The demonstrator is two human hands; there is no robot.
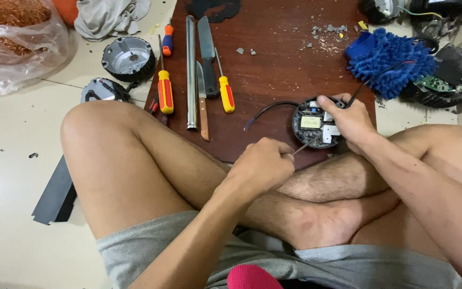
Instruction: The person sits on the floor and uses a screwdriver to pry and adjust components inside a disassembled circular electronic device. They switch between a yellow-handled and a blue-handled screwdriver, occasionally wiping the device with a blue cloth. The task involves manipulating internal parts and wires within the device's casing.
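Hands work low over crossed legs. The left hand (263, 163) is closed tight around one thin metal tool (305, 145), its tip poking into one round black part (316, 123) with a circuit board inside. The right hand (348, 120) grips that part's edge on the dark wooden bench (274, 69). Farther off lie three screwdrivers (165, 91), two knives (207, 48), one metal tube (191, 69) and one blue mitt (389, 59).

A single head-worn camera looks steeply down, close over lap and board (274, 69).
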